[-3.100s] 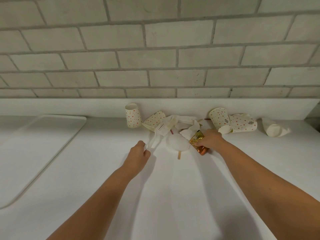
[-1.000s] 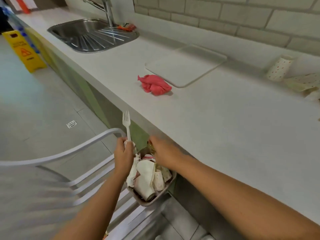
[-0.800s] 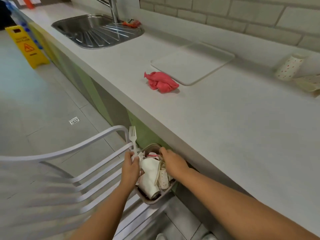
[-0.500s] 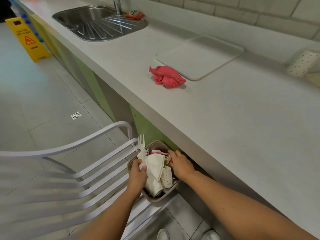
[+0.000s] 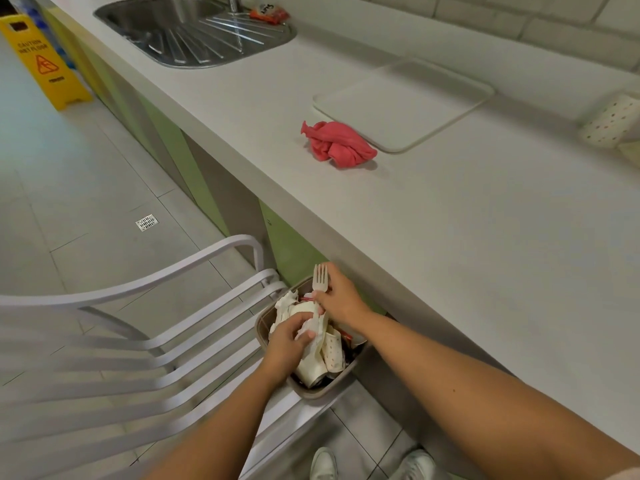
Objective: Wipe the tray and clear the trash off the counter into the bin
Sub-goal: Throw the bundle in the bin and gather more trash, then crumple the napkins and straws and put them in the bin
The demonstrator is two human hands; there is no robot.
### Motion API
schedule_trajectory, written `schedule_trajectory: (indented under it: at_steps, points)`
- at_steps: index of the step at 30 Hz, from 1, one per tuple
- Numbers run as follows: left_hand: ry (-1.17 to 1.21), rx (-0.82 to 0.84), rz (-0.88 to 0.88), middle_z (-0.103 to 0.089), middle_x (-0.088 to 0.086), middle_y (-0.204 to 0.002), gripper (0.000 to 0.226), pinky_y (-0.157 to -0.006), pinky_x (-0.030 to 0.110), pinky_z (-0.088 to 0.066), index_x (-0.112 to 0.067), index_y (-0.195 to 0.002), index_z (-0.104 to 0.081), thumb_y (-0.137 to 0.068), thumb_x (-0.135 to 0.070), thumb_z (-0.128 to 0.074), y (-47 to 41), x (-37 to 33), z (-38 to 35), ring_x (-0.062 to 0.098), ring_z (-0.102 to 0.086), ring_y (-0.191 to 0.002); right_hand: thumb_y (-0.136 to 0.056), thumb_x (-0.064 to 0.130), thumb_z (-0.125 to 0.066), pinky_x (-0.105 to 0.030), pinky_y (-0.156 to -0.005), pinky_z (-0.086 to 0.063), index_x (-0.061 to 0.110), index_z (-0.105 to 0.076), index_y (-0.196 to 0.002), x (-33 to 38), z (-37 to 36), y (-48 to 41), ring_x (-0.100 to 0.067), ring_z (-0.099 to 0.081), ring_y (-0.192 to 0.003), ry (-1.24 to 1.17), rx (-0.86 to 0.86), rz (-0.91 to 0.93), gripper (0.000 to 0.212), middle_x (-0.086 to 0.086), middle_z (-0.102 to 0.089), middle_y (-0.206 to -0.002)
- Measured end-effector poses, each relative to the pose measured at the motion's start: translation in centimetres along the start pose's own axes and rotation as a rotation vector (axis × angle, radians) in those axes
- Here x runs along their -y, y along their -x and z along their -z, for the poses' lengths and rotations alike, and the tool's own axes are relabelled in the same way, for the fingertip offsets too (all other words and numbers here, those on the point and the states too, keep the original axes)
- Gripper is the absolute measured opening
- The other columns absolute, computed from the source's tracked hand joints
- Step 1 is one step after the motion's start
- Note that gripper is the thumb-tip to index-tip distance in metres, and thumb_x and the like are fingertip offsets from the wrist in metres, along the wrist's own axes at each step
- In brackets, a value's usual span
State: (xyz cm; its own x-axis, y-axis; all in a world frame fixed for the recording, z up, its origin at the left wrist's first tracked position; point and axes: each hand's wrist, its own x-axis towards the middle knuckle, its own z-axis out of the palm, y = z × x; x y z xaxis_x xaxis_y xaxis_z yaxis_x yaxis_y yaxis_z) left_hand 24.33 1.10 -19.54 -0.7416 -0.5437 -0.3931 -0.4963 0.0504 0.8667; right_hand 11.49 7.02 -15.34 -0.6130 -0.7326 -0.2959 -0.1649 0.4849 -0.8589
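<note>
Since the frame half a second back, the fork [image 5: 320, 279] has gone from the left hand [image 5: 289, 341] to the right hand [image 5: 341, 300], and the view has dipped a little lower over the bin [image 5: 313, 392]. Right fingers [image 5: 317, 295] now pinch the fork at its neck, tines up, above the bin's far rim at lower centre. The left hand is curled round a wad of white paper [image 5: 313, 336] which it presses onto the heap; whether it also touches the fork's handle I cannot tell. That bin looks nearly full of cups and napkins, so a good share of the trash seems cleared. What is left, as far as can be seen: the fork and paper to let go, and at least one dotted cup [image 5: 610, 122] on the surface [image 5: 450, 230] at the right edge, with more perhaps out of frame. At upper right the tray [image 5: 405, 98] lies flat and bare, the pink cloth [image 5: 337, 144] bunched against its near corner. Nothing shows whether it has been wiped, so I would count that step as open.
</note>
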Motion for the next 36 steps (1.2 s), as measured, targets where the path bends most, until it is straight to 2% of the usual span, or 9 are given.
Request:
schedule_trajectory:
  at_steps: [2,5,9,15,21,24,27,32,36]
  points:
    - [-0.041,0.001,0.026,-0.065,0.001,-0.116,0.033,-0.103,0.044,-0.043,-0.021,-0.111,-0.064,-0.087,-0.001,-0.054,-0.2,0.2,0.2,0.022,-0.057,-0.112,-0.091,-0.003,-0.048,-0.012,-0.049,-0.045,0.01,-0.045,-0.117,-0.2,0.5,0.3,-0.013,-0.057,-0.065,0.007,-0.048,0.035,0.03,-0.009,-0.056,-0.101]
    - [-0.12,-0.097,0.134,-0.056,0.007,-0.129,0.038,-0.101,0.034,-0.04,-0.015,-0.121,-0.06,-0.089,0.003,-0.048,-0.3,0.5,0.4,0.026,-0.05,-0.12,-0.093,0.001,-0.048,-0.022,-0.058,-0.051,0.009,-0.045,-0.119,-0.7,1.0,1.0,-0.022,-0.062,-0.083,0.139,-0.073,0.099,0.028,-0.01,-0.06,-0.104]
    - [-0.187,-0.204,0.15,-0.047,0.011,-0.139,0.048,-0.104,0.035,-0.036,-0.011,-0.138,-0.042,-0.092,0.001,-0.046,-0.6,0.7,0.3,0.029,-0.044,-0.128,-0.096,0.007,-0.04,-0.029,-0.051,-0.038,0.008,-0.047,-0.114,-2.4,0.5,2.1,-0.018,-0.048,-0.056,0.372,0.02,0.165,0.019,-0.002,-0.054,-0.069]
    - [-0.382,-0.102,0.127,-0.031,0.014,-0.147,0.058,-0.11,0.032,-0.027,-0.012,-0.148,-0.021,-0.096,-0.014,-0.046,-0.6,1.1,-0.2,0.026,-0.031,-0.135,-0.099,0.019,-0.033,-0.039,-0.084,-0.043,0.016,-0.045,-0.123,-4.3,-0.8,3.3,-0.029,-0.05,-0.109,0.762,0.12,0.206,0.027,-0.009,-0.051,-0.122]
    - [-0.395,-0.126,0.076,-0.026,0.012,-0.151,0.058,-0.112,0.032,-0.025,-0.012,-0.148,-0.02,-0.096,-0.016,-0.046,-0.4,0.8,0.0,0.026,-0.027,-0.138,-0.102,0.03,-0.028,-0.042,-0.098,-0.032,0.018,-0.039,-0.135,-5.7,-1.3,4.3,-0.03,-0.035,-0.122,1.114,0.234,0.192,0.037,-0.011,-0.037,-0.137]
    - [-0.373,-0.211,-0.019,-0.034,0.011,-0.148,0.052,-0.111,0.032,-0.026,-0.011,-0.144,-0.032,-0.095,-0.013,-0.048,-0.4,-0.2,0.1,0.025,-0.032,-0.136,-0.1,0.034,-0.034,-0.042,-0.103,-0.03,0.02,-0.032,-0.142,-5.4,-1.2,4.3,-0.031,-0.034,-0.127,1.135,0.249,0.121,0.044,-0.012,-0.035,-0.141]
    - [-0.278,-0.281,-0.15,-0.05,0.01,-0.126,0.037,-0.101,0.033,-0.039,-0.007,-0.129,-0.05,-0.091,-0.006,-0.05,-0.5,-1.8,0.0,0.023,-0.05,-0.117,-0.097,0.034,-0.044,-0.043,-0.104,-0.034,0.02,-0.028,-0.144,-3.7,-0.5,4.3,-0.032,-0.038,-0.129,1.064,0.248,0.094,0.052,-0.012,-0.036,-0.141]
    - [-0.134,-0.342,-0.31,-0.054,0.005,-0.107,0.021,-0.08,0.023,-0.044,-0.006,-0.111,-0.058,-0.091,-0.003,-0.05,-0.8,-6.0,-0.6,0.014,-0.053,-0.095,-0.095,0.02,-0.043,-0.038,-0.087,-0.047,0.014,-0.048,-0.129,1.2,2.5,4.6,-0.031,-0.054,-0.116,0.849,0.209,-0.005,0.034,-0.011,-0.053,-0.128]
    - [-0.032,-0.368,-0.445,-0.057,0.003,-0.097,0.018,-0.07,0.011,-0.042,-0.007,-0.104,-0.059,-0.091,-0.001,-0.049,-0.7,-10.0,-1.6,0.006,-0.053,-0.082,-0.096,0.019,-0.044,-0.029,-0.067,-0.041,0.008,-0.06,-0.109,5.0,5.7,6.2,-0.027,-0.059,-0.09,0.79,0.127,0.0,0.024,-0.012,-0.064,-0.107]
